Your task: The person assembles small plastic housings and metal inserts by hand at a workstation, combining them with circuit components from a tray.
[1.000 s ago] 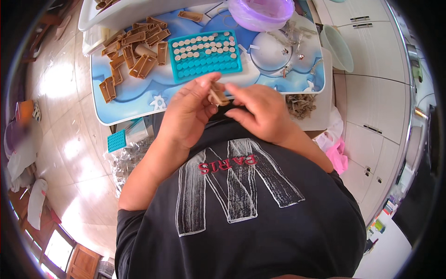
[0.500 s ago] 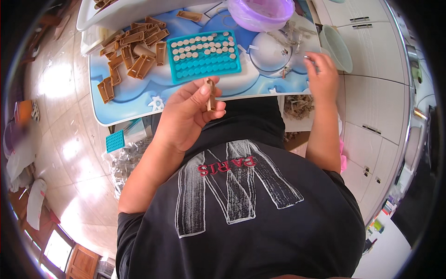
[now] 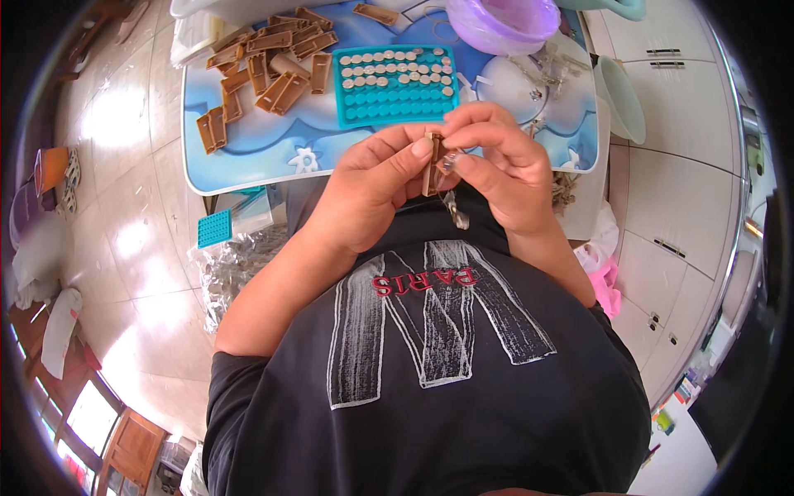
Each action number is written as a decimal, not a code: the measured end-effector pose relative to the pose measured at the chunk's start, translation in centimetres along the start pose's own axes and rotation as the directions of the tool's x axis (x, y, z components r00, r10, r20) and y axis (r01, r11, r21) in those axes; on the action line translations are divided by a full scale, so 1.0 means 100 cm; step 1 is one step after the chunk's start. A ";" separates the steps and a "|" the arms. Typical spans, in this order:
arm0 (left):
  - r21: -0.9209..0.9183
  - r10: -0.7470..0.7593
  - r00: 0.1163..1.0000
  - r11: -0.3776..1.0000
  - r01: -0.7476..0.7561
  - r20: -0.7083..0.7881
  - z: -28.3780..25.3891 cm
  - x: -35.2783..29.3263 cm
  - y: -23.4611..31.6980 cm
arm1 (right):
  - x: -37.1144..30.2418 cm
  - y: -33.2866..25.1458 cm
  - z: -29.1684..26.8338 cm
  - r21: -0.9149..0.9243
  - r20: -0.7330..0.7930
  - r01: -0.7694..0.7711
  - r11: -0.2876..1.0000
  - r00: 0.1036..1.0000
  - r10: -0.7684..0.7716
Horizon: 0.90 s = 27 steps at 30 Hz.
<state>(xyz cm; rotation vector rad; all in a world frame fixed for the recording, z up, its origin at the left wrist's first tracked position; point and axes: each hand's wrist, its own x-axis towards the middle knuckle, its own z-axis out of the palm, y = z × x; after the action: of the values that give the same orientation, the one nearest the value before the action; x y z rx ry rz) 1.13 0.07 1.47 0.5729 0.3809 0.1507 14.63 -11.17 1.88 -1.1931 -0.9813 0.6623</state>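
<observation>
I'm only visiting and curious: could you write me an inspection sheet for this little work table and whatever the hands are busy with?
Surface: small blue table with a cloud pattern.
Job's things: a brown plastic piece pinched upright in the left hand; the right hand holds a small metal part against it.
Clutter: loose brown pieces, a teal tray partly filled with round discs, a purple bowl, a clear dish with metal bits.
Grippers: both hands closed on the parts, above the table's near edge.
Cables: nothing seen.
Surroundings: tiled floor, white cabinets, a plastic bag under the table.
</observation>
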 end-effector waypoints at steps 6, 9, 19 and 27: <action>-0.062 -0.045 0.999 0.997 0.046 0.007 -0.016 -0.006 0.000 | 0.005 0.010 0.014 -0.217 0.039 0.034 0.976 0.999 -0.026; -0.047 -0.005 0.997 0.999 0.001 -0.080 -0.018 -0.005 -0.002 | 0.010 0.003 0.013 -0.527 0.106 0.179 0.831 0.984 -0.145; 0.313 0.161 0.963 0.946 -0.087 -0.218 -0.011 -0.007 0.003 | 0.015 -0.005 0.011 -0.679 0.151 0.182 0.711 0.983 -0.106; 0.265 0.092 0.971 0.964 -0.031 -0.221 -0.016 -0.008 -0.005 | 0.010 -0.013 0.007 -0.695 0.210 0.088 0.714 0.974 0.084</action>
<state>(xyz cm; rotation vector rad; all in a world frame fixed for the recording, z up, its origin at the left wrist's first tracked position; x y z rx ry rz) -0.22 0.24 0.24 0.8304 0.6163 0.2308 14.38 -10.39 3.46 -1.8127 -1.5106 0.4233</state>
